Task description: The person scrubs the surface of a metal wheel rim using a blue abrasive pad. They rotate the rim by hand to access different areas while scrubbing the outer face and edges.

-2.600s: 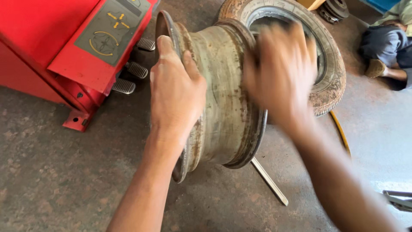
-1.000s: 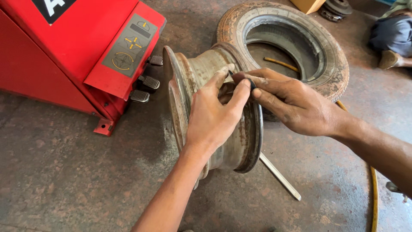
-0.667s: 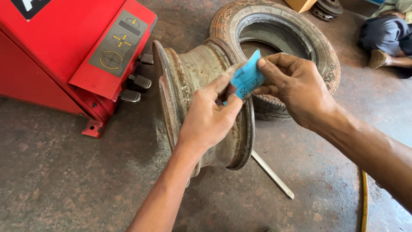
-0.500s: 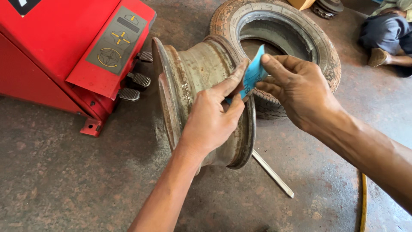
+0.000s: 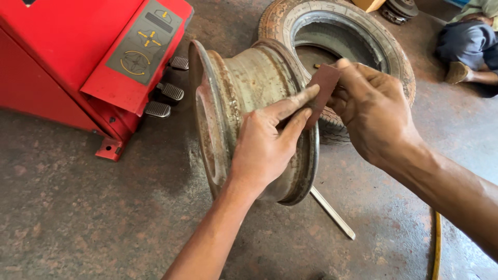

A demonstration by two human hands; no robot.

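Note:
A rusty grey steel wheel rim point(image 5: 236, 88) stands upright on its edge on the concrete floor. My left hand point(image 5: 267, 142) rests on the rim's near flange, its fingers pinching the lower end of a small brown sheet of sandpaper point(image 5: 321, 88). My right hand point(image 5: 371, 111) grips the upper part of the same sheet, just above the rim's right edge. The sheet's brown side faces me.
A red tyre-changing machine point(image 5: 78, 52) with foot pedals point(image 5: 163, 98) stands at the left. A worn tyre point(image 5: 399, 67) lies flat behind the rim. A flat metal bar point(image 5: 332, 212) and a yellow hose point(image 5: 437, 243) lie on the floor at right. Another person point(image 5: 469, 44) sits at the top right.
The sheet has been turned over between my hands: its blue side showed before, its brown side shows now. Earlier both hands were on the rim itself.

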